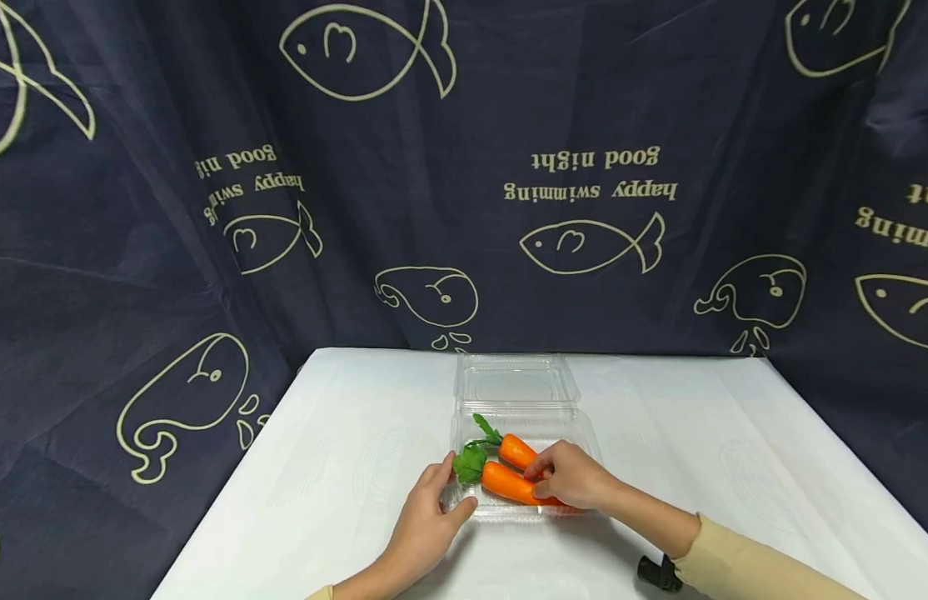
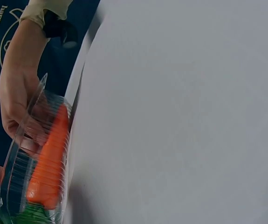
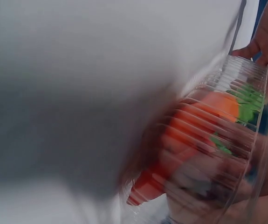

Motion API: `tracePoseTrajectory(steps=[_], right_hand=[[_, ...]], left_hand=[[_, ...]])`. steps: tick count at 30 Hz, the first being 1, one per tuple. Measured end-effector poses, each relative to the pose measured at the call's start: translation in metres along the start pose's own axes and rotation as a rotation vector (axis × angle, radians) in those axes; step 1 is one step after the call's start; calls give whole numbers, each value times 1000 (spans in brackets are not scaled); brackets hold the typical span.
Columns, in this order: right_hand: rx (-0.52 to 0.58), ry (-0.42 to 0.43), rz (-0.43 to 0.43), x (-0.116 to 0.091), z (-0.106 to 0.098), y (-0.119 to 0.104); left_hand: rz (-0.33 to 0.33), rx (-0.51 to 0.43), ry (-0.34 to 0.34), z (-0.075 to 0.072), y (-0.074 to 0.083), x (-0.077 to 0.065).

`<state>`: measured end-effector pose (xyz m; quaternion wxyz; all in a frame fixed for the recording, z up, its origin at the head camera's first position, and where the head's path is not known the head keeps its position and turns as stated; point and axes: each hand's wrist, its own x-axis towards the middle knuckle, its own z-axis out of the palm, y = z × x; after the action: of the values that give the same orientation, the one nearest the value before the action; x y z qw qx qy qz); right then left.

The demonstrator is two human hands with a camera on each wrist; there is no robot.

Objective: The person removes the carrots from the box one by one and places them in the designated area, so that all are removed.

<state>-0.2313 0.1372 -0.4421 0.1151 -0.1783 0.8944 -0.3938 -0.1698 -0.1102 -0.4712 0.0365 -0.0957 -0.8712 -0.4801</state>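
Two orange carrots with green leafy tops lie side by side in a clear plastic clamshell container (image 1: 501, 512), whose lid (image 1: 516, 381) is folded back. My right hand (image 1: 572, 477) reaches inside and pinches the nearer carrot (image 1: 507, 482) near its narrow end. The farther carrot (image 1: 517, 451) is partly hidden behind that hand. With thumb and fingers around its near left corner, my left hand (image 1: 426, 515) holds the container. In the left wrist view, the right fingers touch the carrot (image 2: 50, 161) through the clear wall. The right wrist view is partly blurred.
A white-covered table (image 1: 344, 467) lies under the container. Behind and beside it hangs a dark blue curtain (image 1: 464, 192) with fish and whale drawings. A black device (image 1: 659, 573) sits at the right wrist.
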Motion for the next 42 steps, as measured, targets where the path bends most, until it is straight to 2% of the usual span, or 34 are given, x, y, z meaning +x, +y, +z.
tracePoseTrajectory(steps=[8, 12, 21, 32, 42], right_hand=[[-38, 29, 42, 2, 3, -3], [7, -1, 46, 2, 5, -1], [142, -46, 109, 4, 9, 4], [100, -18, 103, 5, 12, 7], [171, -40, 137, 5, 13, 7]], left_hand=[[-1, -7, 6, 0, 2, 1], [-22, 0, -5, 0, 2, 1], [-13, -3, -11, 1, 1, 2], [-22, -1, -10, 2, -2, 2], [-18, -5, 1, 3, -2, 2]])
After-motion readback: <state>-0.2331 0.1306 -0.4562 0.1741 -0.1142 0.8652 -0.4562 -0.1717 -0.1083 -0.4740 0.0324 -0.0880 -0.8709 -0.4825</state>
